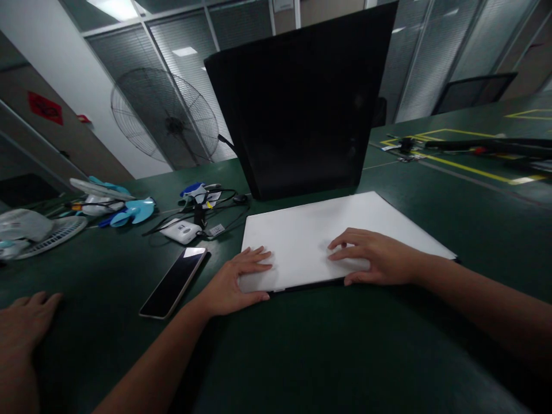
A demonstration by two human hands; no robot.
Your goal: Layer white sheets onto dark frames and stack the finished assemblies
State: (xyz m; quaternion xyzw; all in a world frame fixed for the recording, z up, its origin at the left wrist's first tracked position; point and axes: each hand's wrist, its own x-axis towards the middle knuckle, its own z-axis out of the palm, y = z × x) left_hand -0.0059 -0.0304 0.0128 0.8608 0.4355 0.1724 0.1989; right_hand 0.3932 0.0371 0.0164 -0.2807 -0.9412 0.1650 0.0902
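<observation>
A flat white sheet or panel (297,236) lies on the dark green table, with a thin black layer showing beneath its near and right edges. My left hand (235,282) rests on its left near corner, fingers spread and thumb along the front edge. On the nearer right part of the white surface sits my right hand (373,259), fingers apart and slightly bent, thumb by the front edge. Neither hand holds anything. Directly behind the sheet, a large black panel (306,109) stands upright, leaning back; whether it joins the black layer I cannot tell.
A smartphone (175,283) lies left of my left hand. Beyond it are a white device (181,231) with tangled black cables and light-blue fan blades (133,211). Another person's hand (28,319) rests at far left. Black gear (474,145) lies across yellow tape lines at right.
</observation>
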